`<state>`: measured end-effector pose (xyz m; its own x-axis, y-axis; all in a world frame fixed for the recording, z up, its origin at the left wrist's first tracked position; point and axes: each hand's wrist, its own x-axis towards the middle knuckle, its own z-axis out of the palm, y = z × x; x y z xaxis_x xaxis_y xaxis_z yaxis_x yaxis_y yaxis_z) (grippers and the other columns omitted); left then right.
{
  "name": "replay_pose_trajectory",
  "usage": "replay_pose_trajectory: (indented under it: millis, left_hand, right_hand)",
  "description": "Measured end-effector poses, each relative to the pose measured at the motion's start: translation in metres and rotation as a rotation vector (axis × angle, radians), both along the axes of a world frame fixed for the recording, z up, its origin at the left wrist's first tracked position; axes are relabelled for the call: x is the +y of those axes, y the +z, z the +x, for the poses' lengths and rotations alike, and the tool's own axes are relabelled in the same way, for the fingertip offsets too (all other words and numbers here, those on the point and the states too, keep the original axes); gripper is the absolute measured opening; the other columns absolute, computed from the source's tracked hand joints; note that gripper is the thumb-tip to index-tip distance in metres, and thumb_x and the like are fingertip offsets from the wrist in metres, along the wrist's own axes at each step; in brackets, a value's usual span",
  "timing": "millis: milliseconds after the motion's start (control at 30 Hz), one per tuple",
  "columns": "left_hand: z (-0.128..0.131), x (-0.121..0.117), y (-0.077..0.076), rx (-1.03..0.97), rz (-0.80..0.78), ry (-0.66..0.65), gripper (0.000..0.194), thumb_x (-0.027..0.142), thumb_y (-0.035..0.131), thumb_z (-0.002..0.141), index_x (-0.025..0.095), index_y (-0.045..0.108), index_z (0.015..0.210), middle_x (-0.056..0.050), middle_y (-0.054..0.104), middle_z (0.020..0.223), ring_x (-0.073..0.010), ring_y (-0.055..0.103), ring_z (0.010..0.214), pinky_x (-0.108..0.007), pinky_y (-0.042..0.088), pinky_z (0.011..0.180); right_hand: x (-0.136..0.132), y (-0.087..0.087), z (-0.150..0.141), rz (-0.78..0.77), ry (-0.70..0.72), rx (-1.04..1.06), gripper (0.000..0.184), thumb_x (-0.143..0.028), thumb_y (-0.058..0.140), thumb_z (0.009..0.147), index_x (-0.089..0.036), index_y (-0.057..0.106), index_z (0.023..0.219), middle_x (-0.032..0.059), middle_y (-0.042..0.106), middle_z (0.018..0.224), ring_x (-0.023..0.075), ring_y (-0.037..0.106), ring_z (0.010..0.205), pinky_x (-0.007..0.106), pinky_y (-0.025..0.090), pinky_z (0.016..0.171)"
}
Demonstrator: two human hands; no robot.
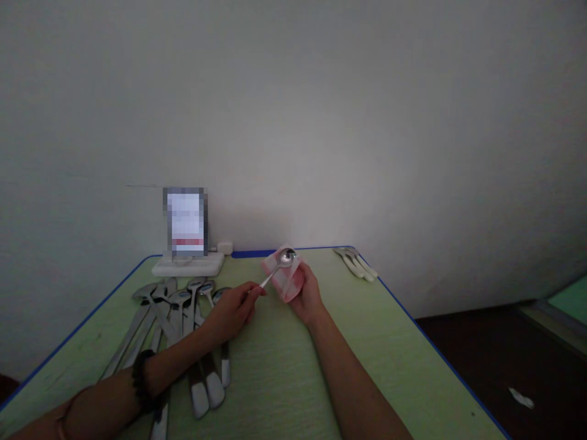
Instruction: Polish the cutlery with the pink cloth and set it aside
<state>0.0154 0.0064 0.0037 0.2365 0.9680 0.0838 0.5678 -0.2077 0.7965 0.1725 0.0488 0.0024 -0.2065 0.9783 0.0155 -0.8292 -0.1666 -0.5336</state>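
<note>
My left hand (236, 310) is closed around the handle of a metal spoon (286, 257), whose bowl points up and to the right. Behind the bowl, my right hand (308, 296) grips a pink and white cloth (288, 286). The bowl lies against the cloth. Under and beside my left forearm, several metal spoons (182, 298) lie in a loose pile, their handles mostly toward me. My forearm hides part of that pile.
A lit screen (186, 220), blurred out, stands on a white base (188, 265) at the back left, beside a small white plug (224, 248). Several white-handled utensils (355, 264) lie at the back right. The green table (275, 379) has a blue edge and meets the wall.
</note>
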Motion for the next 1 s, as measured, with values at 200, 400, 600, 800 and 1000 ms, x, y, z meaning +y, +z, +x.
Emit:
replay_pose_trajectory:
  millis: [200, 400, 600, 800, 1000]
  left_hand:
    - [0.0, 0.001, 0.0, 0.026, 0.004, -0.03, 0.045, 0.048, 0.03, 0.086, 0.016, 0.061, 0.09, 0.008, 0.042, 0.041, -0.011, 0.041, 0.036, -0.02, 0.032, 0.041]
    - [0.0, 0.002, -0.002, 0.07, 0.004, -0.039, 0.045, 0.047, 0.03, 0.086, 0.016, 0.062, 0.089, 0.007, 0.044, 0.04, -0.0121, 0.044, 0.038, -0.02, 0.032, 0.043]
    - [0.0, 0.001, -0.001, 0.084, 0.001, -0.075, 0.045, 0.046, 0.028, 0.087, 0.016, 0.061, 0.09, 0.007, 0.045, 0.041, -0.0121, 0.044, 0.039, -0.02, 0.033, 0.044]
    - [0.0, 0.002, 0.0, 0.089, 0.001, -0.096, 0.044, 0.045, 0.029, 0.087, 0.016, 0.062, 0.089, 0.007, 0.044, 0.041, -0.012, 0.045, 0.04, -0.021, 0.033, 0.045]
    - [0.0, 0.003, -0.001, 0.086, 0.021, -0.07, 0.045, 0.046, 0.029, 0.086, 0.016, 0.062, 0.09, 0.007, 0.043, 0.042, -0.0124, 0.045, 0.041, -0.02, 0.031, 0.044]
  right_hand:
    - [-0.002, 0.001, 0.008, -0.034, -0.076, 0.134, 0.038, -0.046, 0.045, 0.078, -0.016, 0.062, 0.093, 0.0041, 0.07, 0.086, 0.018, 0.064, 0.078, 0.032, 0.051, 0.07]
    - [-0.003, -0.001, 0.016, -0.061, -0.149, 0.132, 0.05, -0.059, 0.045, 0.075, -0.016, 0.062, 0.094, 0.0043, 0.07, 0.082, 0.0178, 0.064, 0.072, 0.031, 0.051, 0.066]
    - [-0.005, 0.006, 0.005, -0.03, 0.02, 0.087, 0.039, -0.048, 0.048, 0.079, -0.014, 0.061, 0.093, 0.0062, 0.069, 0.087, 0.0178, 0.064, 0.078, 0.034, 0.05, 0.077]
    - [-0.003, 0.003, 0.009, -0.049, -0.041, 0.122, 0.043, -0.053, 0.045, 0.078, -0.015, 0.061, 0.09, 0.007, 0.069, 0.085, 0.0198, 0.064, 0.08, 0.036, 0.052, 0.073]
    - [-0.001, 0.0, 0.006, -0.054, -0.03, 0.104, 0.037, -0.048, 0.05, 0.077, -0.014, 0.061, 0.089, 0.0069, 0.07, 0.084, 0.02, 0.065, 0.08, 0.038, 0.051, 0.076]
